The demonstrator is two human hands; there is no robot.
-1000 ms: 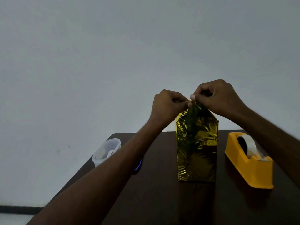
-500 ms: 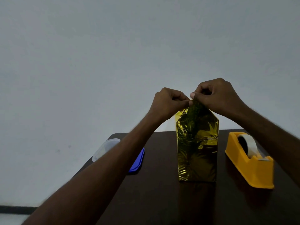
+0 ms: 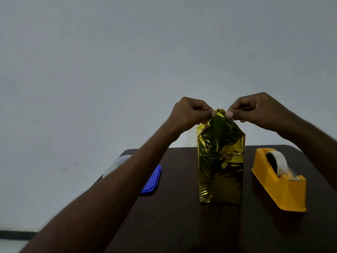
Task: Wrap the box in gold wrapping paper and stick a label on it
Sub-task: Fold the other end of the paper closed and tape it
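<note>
1. Both hands have drawn slightly apart since half a second ago; then their fingertips met at the paper's peak, now gold shows between them.
2. At the far left table edge I see a clear tub, mostly behind my left forearm, with a blue lid flat beside it.
3. My left hand pinches the paper top, fingers curled.
4. Box stands upright mid-table, wrapped in gold, its top flap pulled up to a point.
5. My right hand pinches the same flap from the other side.
6. An orange dispenser with a tape roll sits right of the box, apart from it.
</note>
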